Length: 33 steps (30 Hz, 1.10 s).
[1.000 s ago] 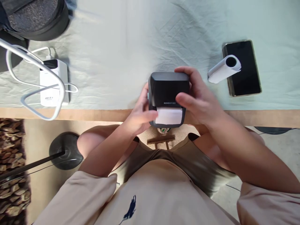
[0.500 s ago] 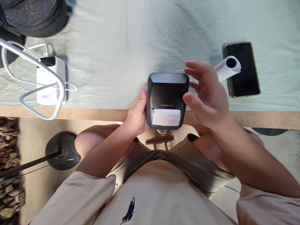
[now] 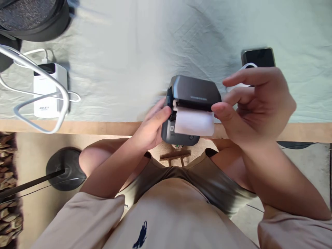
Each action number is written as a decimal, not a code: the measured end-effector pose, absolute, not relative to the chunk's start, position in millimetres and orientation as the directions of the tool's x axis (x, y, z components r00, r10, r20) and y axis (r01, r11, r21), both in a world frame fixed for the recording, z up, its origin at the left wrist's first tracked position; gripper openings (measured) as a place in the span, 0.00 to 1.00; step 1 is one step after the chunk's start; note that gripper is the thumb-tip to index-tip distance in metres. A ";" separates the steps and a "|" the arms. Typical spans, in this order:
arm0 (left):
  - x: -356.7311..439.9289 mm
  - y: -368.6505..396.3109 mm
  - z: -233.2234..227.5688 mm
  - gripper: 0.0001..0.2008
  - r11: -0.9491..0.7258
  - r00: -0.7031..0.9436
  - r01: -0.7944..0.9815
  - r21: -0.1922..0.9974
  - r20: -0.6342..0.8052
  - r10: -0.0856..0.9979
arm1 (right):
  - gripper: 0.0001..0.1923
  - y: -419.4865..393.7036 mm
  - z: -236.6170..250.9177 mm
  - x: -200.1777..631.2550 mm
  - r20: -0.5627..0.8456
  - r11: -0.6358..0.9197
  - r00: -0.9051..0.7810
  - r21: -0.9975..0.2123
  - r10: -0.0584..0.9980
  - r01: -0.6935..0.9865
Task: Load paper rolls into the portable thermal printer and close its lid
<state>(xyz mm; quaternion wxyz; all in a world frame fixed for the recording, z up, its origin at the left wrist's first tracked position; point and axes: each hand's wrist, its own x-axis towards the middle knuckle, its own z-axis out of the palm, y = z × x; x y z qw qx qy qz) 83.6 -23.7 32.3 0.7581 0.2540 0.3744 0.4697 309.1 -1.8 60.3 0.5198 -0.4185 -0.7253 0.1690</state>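
A small dark label printer [image 3: 169, 136] is held over the table's front edge, its lid [image 3: 197, 91] raised part way. White label paper [image 3: 194, 122] hangs out from under the lid across the front. My left hand [image 3: 149, 131] grips the printer's left side, thumb on top near the gap; its other fingers are mostly hidden. To the right, my right hand [image 3: 259, 107] has its fingers spread. Its thumb tip is at the lid's front right corner, perhaps touching it. Behind that hand, a white paper roll [image 3: 250, 65] is largely covered.
A phone [image 3: 260, 56] lies at the right, partly behind my right hand. At the left are a white power bank [image 3: 48, 100] and a looped white cable [image 3: 62, 110]. A black bag [image 3: 38, 31] occupies the far left corner. The table edge [image 3: 114, 127] runs below.
The printer's lid has come up and the paper now shows beneath it. The printer has turned and tilted slightly. My right hand has shifted to the right, now covering much of the phone and paper roll.
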 end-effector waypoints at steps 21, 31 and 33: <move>82.2 -26.6 31.3 0.25 0.411 0.254 -0.490 0.768 -0.325 0.911 | 0.17 6.7 61.9 316.1 0.644 0.732 -0.394 -0.413 0.655 0.542; 78.7 -27.0 32.1 0.29 0.454 0.298 -0.455 0.766 -0.349 0.888 | 0.19 7.3 69.1 294.7 0.364 0.575 -0.448 -0.441 0.816 0.689; 79.3 -27.3 32.5 0.28 0.457 0.305 -0.446 0.769 -0.350 0.886 | 0.16 4.8 67.1 299.8 0.361 0.573 -0.449 -0.423 0.817 0.702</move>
